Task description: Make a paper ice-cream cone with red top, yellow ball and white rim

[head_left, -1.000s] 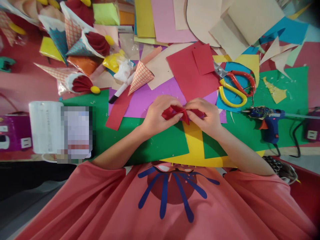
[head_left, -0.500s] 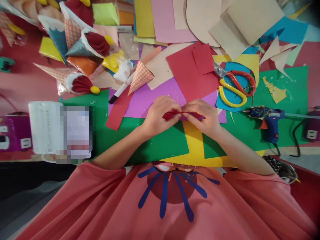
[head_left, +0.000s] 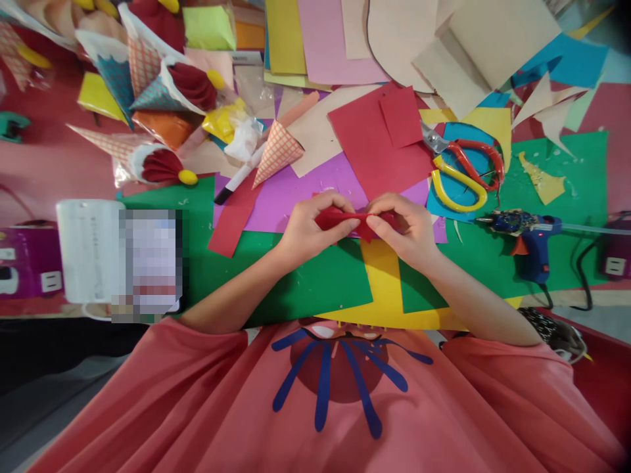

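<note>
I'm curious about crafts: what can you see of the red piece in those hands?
The red piece looks like folded paper or foam, with an edge running crosswise and a bit dipping between the thumbs. The left hand and right hand pinch it between thumbs and fingers, near the purple sheet. The hands hide much of it; its full shape is unclear.

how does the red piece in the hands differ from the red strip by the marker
The red piece is folded, while the red strip lies flat. The left hand and right hand pinch the red piece; the red strip rests on the purple sheet and green sheet. Both are red.
</note>
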Demonstrator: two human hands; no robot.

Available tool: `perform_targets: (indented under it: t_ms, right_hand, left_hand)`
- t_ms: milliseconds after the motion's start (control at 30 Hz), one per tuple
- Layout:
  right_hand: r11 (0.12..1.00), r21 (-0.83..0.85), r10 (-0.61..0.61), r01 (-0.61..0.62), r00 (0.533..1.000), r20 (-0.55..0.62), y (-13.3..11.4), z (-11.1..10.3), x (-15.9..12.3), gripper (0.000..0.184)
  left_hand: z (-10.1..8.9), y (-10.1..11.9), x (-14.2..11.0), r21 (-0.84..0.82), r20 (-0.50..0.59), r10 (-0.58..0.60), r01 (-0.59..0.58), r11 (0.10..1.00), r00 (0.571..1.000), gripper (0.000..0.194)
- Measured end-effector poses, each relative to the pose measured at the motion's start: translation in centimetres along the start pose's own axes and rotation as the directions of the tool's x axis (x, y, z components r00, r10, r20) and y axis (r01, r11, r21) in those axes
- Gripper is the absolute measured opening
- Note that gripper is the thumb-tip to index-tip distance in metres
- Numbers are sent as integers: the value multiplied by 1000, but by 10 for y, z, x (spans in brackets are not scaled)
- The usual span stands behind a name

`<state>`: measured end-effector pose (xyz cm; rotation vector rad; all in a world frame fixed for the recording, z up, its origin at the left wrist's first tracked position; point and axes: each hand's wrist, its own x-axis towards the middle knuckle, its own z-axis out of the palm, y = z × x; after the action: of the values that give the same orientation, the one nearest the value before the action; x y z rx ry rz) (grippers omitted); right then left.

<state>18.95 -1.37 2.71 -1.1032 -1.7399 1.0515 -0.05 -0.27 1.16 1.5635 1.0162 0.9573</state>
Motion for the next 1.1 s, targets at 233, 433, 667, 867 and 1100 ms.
perform_targets:
  t_ms: [233, 433, 667, 867, 1100]
  right_hand:
    - [988, 41, 146, -148, 988, 60, -2, 1, 1, 18]
    - [996, 5, 90, -89, 996, -24, 1, 2, -1, 17]
    - [968, -23, -251, 250, 965, -70, 7, 1, 0, 4]
    - [982, 2, -189, 189, 979, -73, 5, 1, 0, 5]
    - [953, 264, 162, -148, 986, -33, 6, 10, 0, 10]
  left_hand:
    - [2, -1, 3, -197, -57, -88, 75, 977, 994, 37]
    - [2, -2, 2, -128, -30, -57, 53, 990, 998, 33]
    - [1, -2, -1, -95, -86, 127, -135, 986, 988, 18]
    - [1, -1, -1, -31, -68, 123, -125, 992, 990, 23]
    - [1, -2, -5, 290, -68, 119, -95, 952, 991, 31]
